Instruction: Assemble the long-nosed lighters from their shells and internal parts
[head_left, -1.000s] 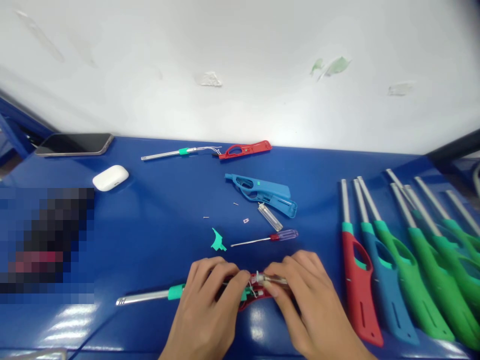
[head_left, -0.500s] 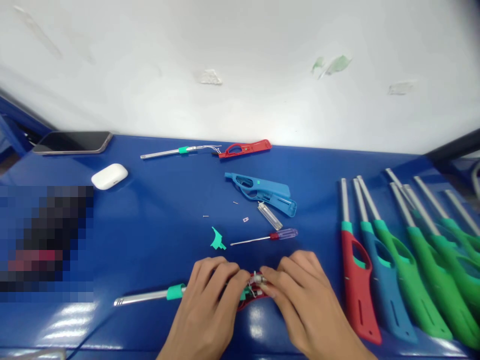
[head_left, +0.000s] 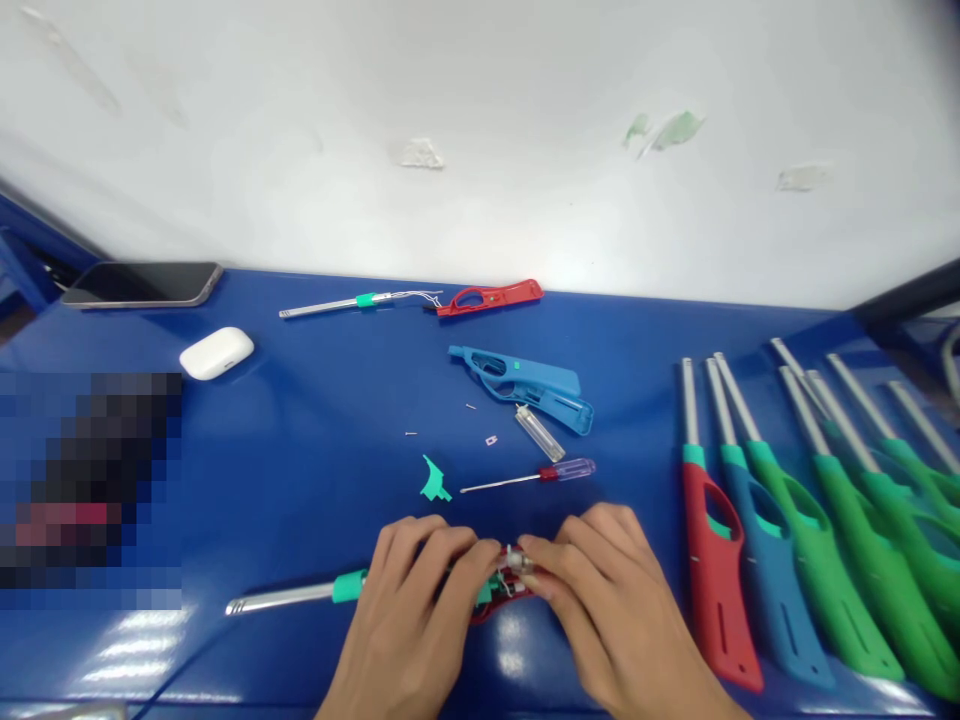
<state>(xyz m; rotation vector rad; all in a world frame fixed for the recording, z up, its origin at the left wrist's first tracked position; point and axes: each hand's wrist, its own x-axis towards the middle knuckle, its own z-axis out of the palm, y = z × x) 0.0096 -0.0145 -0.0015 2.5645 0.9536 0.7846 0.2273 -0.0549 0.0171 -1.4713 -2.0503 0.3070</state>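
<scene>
With left hand (head_left: 416,605), clamping open red lighter (head_left: 495,604), 6 o'clock | with right hand (head_left: 611,600), pinching fuel tank (head_left: 517,562), seating or freeing, can't tell | next: prob go easy on wires (head_left: 505,580)

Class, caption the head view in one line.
Left hand and right hand grip an opened red lighter, screwdriver beyond.

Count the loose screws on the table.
2: one screw beyond the green piece, another near the blue casing. The left hand or right hand may hide others.
</scene>
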